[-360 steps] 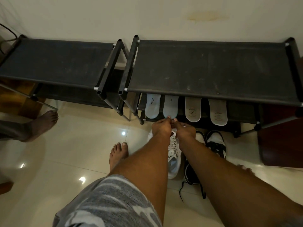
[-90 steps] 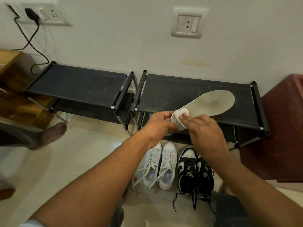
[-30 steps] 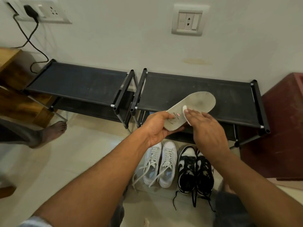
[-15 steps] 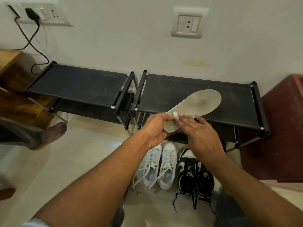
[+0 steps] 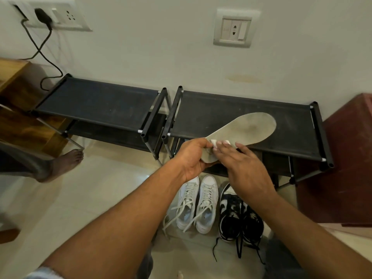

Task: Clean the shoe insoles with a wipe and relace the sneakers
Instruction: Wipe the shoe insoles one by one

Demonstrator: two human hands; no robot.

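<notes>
Two pairs low centre on floor: white lace-up sneakers [image 5: 198,204], laces loose; black-and-white sneakers [image 5: 240,216], laces trailing. Mid-frame, left hand [image 5: 194,156] grips heel of worn grey foam insole [image 5: 247,127]; right hand [image 5: 243,164], fingers flat, presses small white wipe [image 5: 213,142] there. Wipe has drawn back heelward since a second ago; forefoot, over black fabric rack [image 5: 211,109], looks unwiped. No legible writing.

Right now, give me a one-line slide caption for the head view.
Left hand grips a grey insole by its heel while the right hand presses a white wipe onto it.
</notes>
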